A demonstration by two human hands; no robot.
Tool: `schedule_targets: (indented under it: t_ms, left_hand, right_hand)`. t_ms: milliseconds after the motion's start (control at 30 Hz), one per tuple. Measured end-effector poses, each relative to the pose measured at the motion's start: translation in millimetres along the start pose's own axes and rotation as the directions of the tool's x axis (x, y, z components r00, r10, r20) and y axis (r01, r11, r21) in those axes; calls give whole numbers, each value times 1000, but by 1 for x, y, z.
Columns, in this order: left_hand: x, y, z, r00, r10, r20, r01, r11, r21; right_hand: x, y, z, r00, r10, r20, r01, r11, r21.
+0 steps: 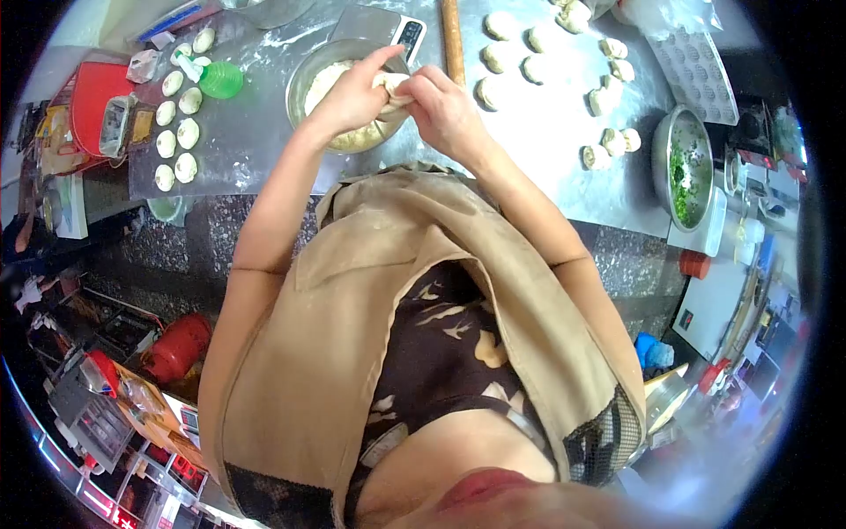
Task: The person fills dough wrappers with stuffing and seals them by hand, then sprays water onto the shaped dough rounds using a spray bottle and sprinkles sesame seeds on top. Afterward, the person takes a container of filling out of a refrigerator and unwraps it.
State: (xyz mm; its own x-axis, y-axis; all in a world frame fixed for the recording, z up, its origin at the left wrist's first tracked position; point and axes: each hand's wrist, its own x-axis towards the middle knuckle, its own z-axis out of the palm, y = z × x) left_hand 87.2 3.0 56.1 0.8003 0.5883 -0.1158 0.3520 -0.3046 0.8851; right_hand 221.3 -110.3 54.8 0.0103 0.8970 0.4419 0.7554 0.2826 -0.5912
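Observation:
My left hand (355, 95) and my right hand (445, 113) meet over the right side of a metal bowl (294, 108). Between them they pinch a pale piece of dough (393, 86), partly hidden by the fingers. White flour (324, 84) lies inside the bowl. Behind the bowl stands a kitchen scale (408, 37), partly covered by it. A wooden rolling pin (453, 42) lies just beyond my right hand. Round dough pieces (496, 58) are spread on the metal table to the right of the pin.
Rows of dough balls (187, 133) and a green spray bottle (218, 79) sit on the table's left part. At the right edge stands a metal bowl of chopped greens (686, 172), near a white moulded tray (696, 75). Rolled dough pieces (596, 157) lie left of that bowl.

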Motion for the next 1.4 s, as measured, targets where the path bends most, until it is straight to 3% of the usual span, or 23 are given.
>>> schedule_targets:
  t_ms: [100, 167, 200, 233, 267, 300, 333, 400, 433, 467, 533, 567, 600, 667, 700, 833, 900, 933, 1000, 1133, 1267, 1333, 1400]
  left_hand:
    - [1, 3, 3, 996, 89, -20, -87, 994, 70]
    - [6, 8, -8, 972, 7, 236, 19, 994, -109]
    - [3, 12, -16, 971, 10, 238, 15, 995, -102]
    - [-3, 17, -25, 972, 19, 233, 95, 879, -468]
    - [-6, 21, -32, 974, 28, 227, 159, 630, -760]
    - [-7, 8, -25, 994, 3, 110, 92, 533, -841]
    - [-8, 5, -10, 981, -189, 35, 127, 501, -856]
    - [-2, -2, 28, 945, -223, 238, 274, 146, -951]
    - [1, -9, 38, 940, -21, 339, 338, -57, -939]
    - [4, -17, 44, 937, -28, 348, 346, -60, -936]
    - [8, -6, 47, 925, -241, 295, 349, 225, -910]
    - [10, 0, 47, 919, -221, 327, 381, 274, -883]
    - [12, 0, 49, 915, -220, 339, 391, 272, -879]
    - [23, -5, 49, 854, -282, 438, 514, 324, -794]
    - [27, -7, 49, 828, -274, 490, 559, 317, -766]
    - [37, -6, 59, 779, -308, 546, 626, 347, -698]
    - [43, 1, 63, 788, -389, 476, 615, 526, -588]
    - [44, 3, 65, 782, -393, 484, 623, 522, -583]
    - [52, 8, 66, 725, -436, 533, 689, 479, -544]
    - [66, 2, 78, 680, -430, 593, 726, 285, -626]
    - [79, 13, 88, 615, -559, 557, 769, 268, -580]
    - [89, -1, 108, 595, -534, 601, 792, 261, -552]
    - [97, -16, 129, 663, -420, 619, 645, -99, -758]
  right_hand:
    - [0, -1, -2, 991, 81, -106, -71, 993, 90]
    - [2, 5, -5, 994, 89, -58, -87, 996, 38]
    - [0, 5, -7, 994, 88, -66, -85, 996, 38]
    - [-2, 4, -11, 974, 189, -124, -178, 979, 98]
    - [-3, 3, -14, 941, 288, -179, -261, 952, 161]
    - [-5, 3, -13, 918, 307, -252, -255, 942, 219]
    - [-7, 2, -11, 912, 310, -268, -255, 942, 220]
    - [-13, -6, -2, 918, 312, -245, -243, 931, 273]
    - [-12, -13, -6, 953, 269, -140, -219, 930, 295]
    - [-12, -16, -8, 950, 281, -138, -230, 926, 300]
    - [-13, -16, -13, 847, 512, -144, -430, 819, 381]
    - [-15, -9, -17, 892, 422, -161, -356, 877, 324]
    - [-18, -4, -20, 887, 432, -165, -365, 874, 322]
    - [-25, 4, -22, 983, 134, -125, -134, 991, 11]
    - [-28, 2, -23, 991, 84, -108, -88, 995, -39]
    - [-31, 4, -29, 987, 98, -128, -108, 991, -77]
    - [-23, 1, -35, 959, 174, -224, -177, 984, 8]
    - [-27, 4, -36, 957, 184, -223, -187, 982, 10]
    - [-29, 16, -39, 996, 74, -40, -80, 981, -176]
    - [-37, 35, -38, 998, -46, -43, 29, 941, -338]
    - [-30, 46, -49, 996, -85, 22, 88, 949, -302]
    - [-37, 73, -46, 966, -234, 111, 257, 918, -301]
    - [-49, 95, -45, 972, -236, 16, 230, 925, -302]
